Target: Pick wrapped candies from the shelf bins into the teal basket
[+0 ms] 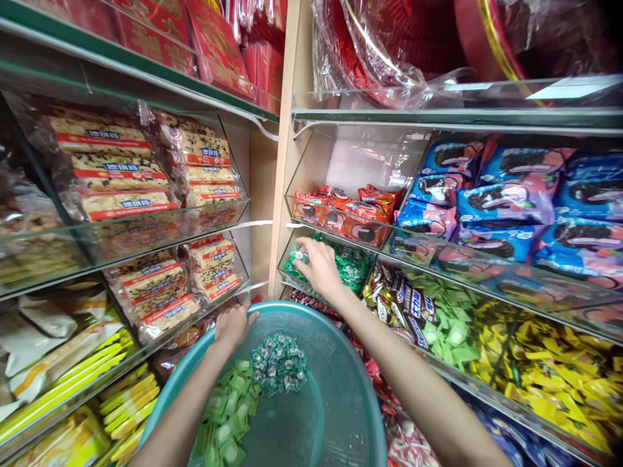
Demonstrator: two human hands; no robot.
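Observation:
My left hand is wrapped round the far left rim of a large teal plastic basket. Inside the basket lie a pile of light green wrapped candies and a pile of dark green and silver wrapped candies. Over a clear shelf bin of green wrapped candies, my right hand reaches in from the right, thumb and fingers apart, with nothing seen between them.
Red packets and blue cookie packs fill bins above. Chocolate bars and yellow candies lie at right. Rice cracker packs stand at left. Glass shelf edges and a wooden post border the corner.

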